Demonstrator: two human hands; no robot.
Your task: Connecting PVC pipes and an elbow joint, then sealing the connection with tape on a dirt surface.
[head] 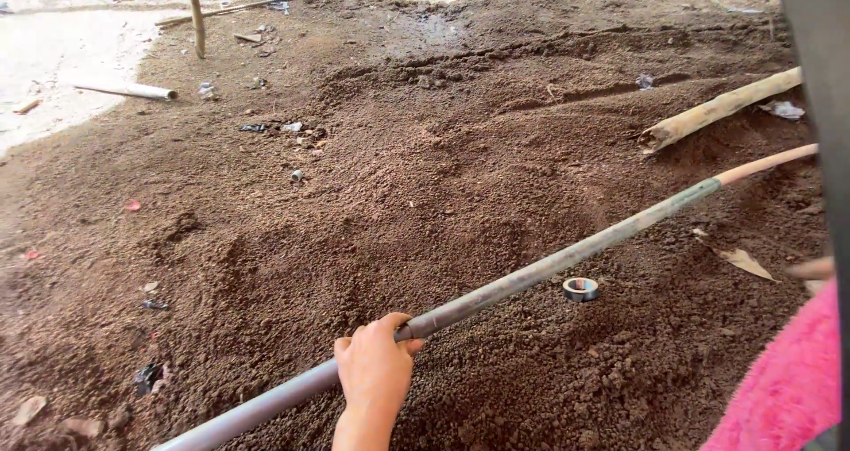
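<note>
One hand [375, 373], side unclear, reaches up from the bottom edge, clenched around one long grey pipe [531, 274] slanting across brown soil [398, 177]. One small metal ring [581, 288] just beside the pipe.

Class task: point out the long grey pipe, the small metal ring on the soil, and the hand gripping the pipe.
long grey pipe [567, 258], head view, mid-shaft.
small metal ring [581, 288], head view, its rim.
hand [375, 370], head view, back of hand.
</note>
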